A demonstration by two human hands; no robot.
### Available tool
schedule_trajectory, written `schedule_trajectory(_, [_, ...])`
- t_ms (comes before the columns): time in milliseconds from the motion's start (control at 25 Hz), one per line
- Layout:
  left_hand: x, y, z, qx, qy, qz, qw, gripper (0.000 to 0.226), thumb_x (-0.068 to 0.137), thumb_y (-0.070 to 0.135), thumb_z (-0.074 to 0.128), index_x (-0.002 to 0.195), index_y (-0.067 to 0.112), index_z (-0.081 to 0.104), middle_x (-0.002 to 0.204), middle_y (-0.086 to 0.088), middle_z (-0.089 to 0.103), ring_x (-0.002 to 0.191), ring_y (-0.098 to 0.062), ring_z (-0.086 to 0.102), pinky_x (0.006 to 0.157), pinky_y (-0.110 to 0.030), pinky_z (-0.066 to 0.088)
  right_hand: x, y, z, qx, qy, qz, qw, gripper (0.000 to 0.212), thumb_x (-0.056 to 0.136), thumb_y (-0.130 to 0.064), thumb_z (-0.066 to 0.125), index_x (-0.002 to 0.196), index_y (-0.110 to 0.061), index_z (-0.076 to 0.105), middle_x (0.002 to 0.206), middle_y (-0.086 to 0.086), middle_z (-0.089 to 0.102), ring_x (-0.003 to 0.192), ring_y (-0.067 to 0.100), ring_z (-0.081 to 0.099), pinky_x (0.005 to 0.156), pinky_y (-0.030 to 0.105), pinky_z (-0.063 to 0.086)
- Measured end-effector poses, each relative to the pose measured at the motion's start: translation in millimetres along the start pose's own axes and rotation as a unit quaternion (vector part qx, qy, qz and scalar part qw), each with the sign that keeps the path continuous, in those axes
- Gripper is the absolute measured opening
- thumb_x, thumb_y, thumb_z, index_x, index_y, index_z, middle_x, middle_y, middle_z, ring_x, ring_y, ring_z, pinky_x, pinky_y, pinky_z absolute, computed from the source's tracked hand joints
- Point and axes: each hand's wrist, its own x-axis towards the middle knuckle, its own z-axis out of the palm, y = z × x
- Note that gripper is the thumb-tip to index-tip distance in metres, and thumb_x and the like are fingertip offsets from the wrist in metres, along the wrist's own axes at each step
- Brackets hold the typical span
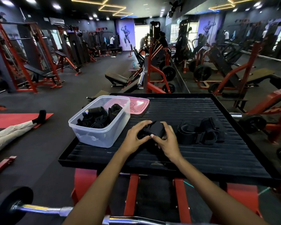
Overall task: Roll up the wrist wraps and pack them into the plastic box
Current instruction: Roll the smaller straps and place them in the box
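Note:
A black wrist wrap (154,129), partly rolled, sits on the ribbed black platform (201,156) between my hands. My left hand (137,134) grips its left side, fingers curled over the top. My right hand (166,140) holds the right side, thumb pressing the front of the roll. The clear plastic box (96,135) stands just left of my hands and holds several rolled black wraps (97,118). A loose heap of unrolled black wraps (201,132) lies to the right of my right hand.
The box's pink lid (136,105) lies flat behind the box. A chrome barbell (39,208) with a black plate crosses the near left. A person's legs rest on a red mat (19,119) at left. Red gym machines fill the room behind.

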Motion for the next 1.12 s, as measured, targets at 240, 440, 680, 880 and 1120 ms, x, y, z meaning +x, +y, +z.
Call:
schedule_trajectory(240, [-15.8,-10.4,1.7,-0.131,0.067,-0.113,0.983,0.074,0.075,0.034,0.067,0.141,0.029,0.034,0.138,0.007,0.048,0.127,-0.009,0.047,0.109,-0.026,0.035,4.0,9.4,3.3,0.04,-0.097,0.082,0.991,0.048,0.082,-0.028,0.071,0.125,-0.024,0.051,0.123,0.017,0.046,0.088,0.014,0.06,0.058,0.025,0.053])
schedule_trajectory(440, [-6.4,-10.7,-1.7,-0.317,0.176,-0.268,0.893,0.028,0.094,0.02,0.05,0.121,0.015,0.056,0.122,-0.001,0.061,0.112,-0.012,0.057,0.098,-0.018,0.044,2.3,7.8,1.5,0.064,-0.138,0.036,0.988,0.035,0.085,-0.015,0.063,0.116,-0.031,0.059,0.122,-0.005,0.048,0.104,0.013,0.051,0.081,0.024,0.045])
schedule_trajectory(680, [-9.9,-9.5,-1.1,-0.322,0.151,-0.236,0.904,0.016,0.091,0.014,0.056,0.104,0.02,0.063,0.108,-0.002,0.068,0.104,-0.013,0.061,0.1,-0.029,0.044,-1.0,1.8,5.4,0.263,-0.147,0.189,0.935,0.033,0.092,-0.014,0.051,0.124,-0.016,0.051,0.115,0.001,0.061,0.096,0.01,0.059,0.074,0.018,0.051])
schedule_trajectory(880, [-11.4,-7.5,1.4,-0.302,0.156,-0.248,0.907,0.014,0.091,0.022,0.056,0.102,0.026,0.064,0.103,0.006,0.067,0.103,-0.014,0.06,0.1,-0.032,0.046,-4.6,3.0,10.0,0.29,-0.191,0.194,0.918,0.046,0.077,-0.015,0.062,0.121,-0.004,0.056,0.108,0.006,0.069,0.097,0.018,0.066,0.082,0.03,0.056])
schedule_trajectory(1120, [-17.3,-2.9,9.1,-0.139,0.127,-0.126,0.974,0.037,0.08,0.046,0.057,0.111,0.026,0.058,0.112,0.004,0.061,0.109,-0.007,0.056,0.1,-0.021,0.04,-5.4,5.9,12.8,0.189,-0.118,0.202,0.954,0.029,0.088,0.002,0.057,0.117,-0.002,0.057,0.105,0.012,0.065,0.1,0.025,0.062,0.09,0.041,0.05])
